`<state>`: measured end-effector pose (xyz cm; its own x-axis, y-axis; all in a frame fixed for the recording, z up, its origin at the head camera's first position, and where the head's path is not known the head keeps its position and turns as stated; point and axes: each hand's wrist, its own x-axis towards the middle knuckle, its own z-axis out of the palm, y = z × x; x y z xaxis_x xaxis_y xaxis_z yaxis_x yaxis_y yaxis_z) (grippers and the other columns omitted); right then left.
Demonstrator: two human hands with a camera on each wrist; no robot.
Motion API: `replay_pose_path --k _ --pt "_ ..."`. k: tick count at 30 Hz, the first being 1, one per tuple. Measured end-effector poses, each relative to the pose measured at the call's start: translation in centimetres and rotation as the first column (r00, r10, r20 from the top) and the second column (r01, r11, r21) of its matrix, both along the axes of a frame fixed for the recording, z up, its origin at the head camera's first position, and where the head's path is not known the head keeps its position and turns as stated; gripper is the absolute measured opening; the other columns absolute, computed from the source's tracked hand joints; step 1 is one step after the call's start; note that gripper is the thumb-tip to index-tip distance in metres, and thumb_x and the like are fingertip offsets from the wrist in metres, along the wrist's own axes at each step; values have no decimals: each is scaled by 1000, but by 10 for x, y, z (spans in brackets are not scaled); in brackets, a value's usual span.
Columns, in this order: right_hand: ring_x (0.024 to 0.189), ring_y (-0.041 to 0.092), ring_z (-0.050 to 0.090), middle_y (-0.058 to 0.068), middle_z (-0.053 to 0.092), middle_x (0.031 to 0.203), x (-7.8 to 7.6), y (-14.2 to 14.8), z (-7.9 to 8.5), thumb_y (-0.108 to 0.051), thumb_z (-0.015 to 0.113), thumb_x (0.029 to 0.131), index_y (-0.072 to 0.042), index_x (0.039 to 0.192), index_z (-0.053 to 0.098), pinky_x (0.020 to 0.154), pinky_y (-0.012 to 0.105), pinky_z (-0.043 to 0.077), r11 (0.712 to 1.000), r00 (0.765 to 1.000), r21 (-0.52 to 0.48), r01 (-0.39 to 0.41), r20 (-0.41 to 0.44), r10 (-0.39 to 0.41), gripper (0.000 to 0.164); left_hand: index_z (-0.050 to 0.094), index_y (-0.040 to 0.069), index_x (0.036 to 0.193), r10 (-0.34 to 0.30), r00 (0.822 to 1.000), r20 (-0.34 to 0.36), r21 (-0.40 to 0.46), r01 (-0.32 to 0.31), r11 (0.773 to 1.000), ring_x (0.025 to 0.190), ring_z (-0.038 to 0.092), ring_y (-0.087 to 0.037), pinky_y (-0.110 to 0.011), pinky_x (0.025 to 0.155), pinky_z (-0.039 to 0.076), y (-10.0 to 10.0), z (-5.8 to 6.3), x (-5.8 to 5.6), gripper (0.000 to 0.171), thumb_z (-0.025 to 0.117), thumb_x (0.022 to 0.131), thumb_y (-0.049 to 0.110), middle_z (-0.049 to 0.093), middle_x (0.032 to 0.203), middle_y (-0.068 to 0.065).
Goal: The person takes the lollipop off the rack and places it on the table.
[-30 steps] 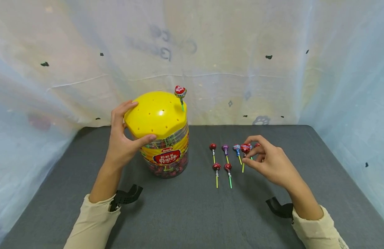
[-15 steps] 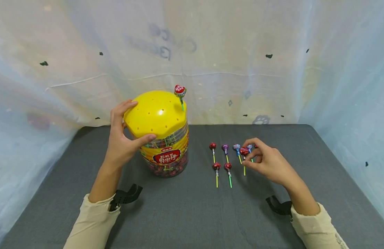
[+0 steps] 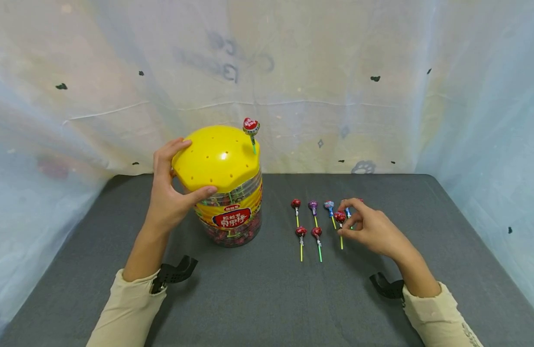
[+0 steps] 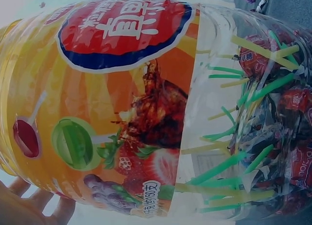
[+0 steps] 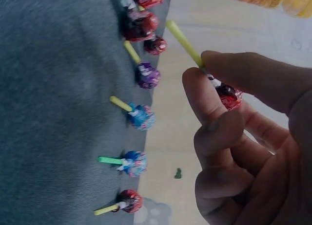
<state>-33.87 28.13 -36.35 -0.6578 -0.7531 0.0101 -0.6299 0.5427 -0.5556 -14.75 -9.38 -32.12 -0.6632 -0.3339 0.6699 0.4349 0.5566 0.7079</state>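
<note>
A large clear jar (image 3: 238, 224) with a yellow domed lid (image 3: 214, 159) stands on the left of the grey table. My left hand (image 3: 168, 197) grips the lid's left side, thumb in front and fingers behind. One red lollipop (image 3: 251, 126) stands upright by its green stick at the lid's right edge. In my right hand (image 3: 377, 231), thumb and index finger pinch another red lollipop (image 5: 230, 96) by its yellow stick (image 5: 185, 44), just below the candy. Two red lollipops lie in a front row, the nearer to this hand being a green-stick lollipop (image 3: 317, 233).
Behind the front row lie a red lollipop (image 3: 296, 204), a purple lollipop (image 3: 313, 206), a blue lollipop (image 3: 329, 206), and two more partly behind my right hand, one blue (image 5: 135, 163), one red (image 5: 130, 200). A pale plastic sheet (image 3: 310, 96) hangs behind the table (image 3: 267, 299).
My right hand has drawn the pinched lollipop slightly towards me, away from the back row. The left hand and jar have stayed in place.
</note>
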Motion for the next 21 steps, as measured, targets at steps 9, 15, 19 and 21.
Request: replay_pose_path --k 9,15,19,21 --pt "64 12 55 -5 76 85 -6 -1 -10 -18 76 88 -14 123 53 57 26 40 1000 999 28 -2 32 2 42 45 12 146 -2 1000 6 8 2 1000 140 28 -17 -30 101 32 0 0 1 83 86 74 14 28 155 -3" --pt "67 11 56 -6 75 85 -8 -2 -17 -13 74 87 -11 122 54 58 26 41 997 996 74 -17 84 11 40 45 13 146 1 1000 7 2 -1 1000 140 28 -17 -30 101 32 0 1 1 82 87 75 16 28 155 -3" --pt "68 10 56 -6 75 84 -9 -3 -21 -13 75 86 -9 124 54 58 27 41 996 995 90 -23 102 14 43 45 13 146 0 1000 3 3 0 1000 141 28 -18 -30 100 32 0 1 0 82 87 75 19 28 155 -3" --pt "67 10 56 -6 74 82 -10 -4 -23 -15 77 85 -9 124 54 59 27 41 995 995 100 -22 100 12 46 46 13 145 -1 1000 2 5 1 1000 141 27 -18 -30 100 32 0 1 0 82 87 75 19 29 155 -3"
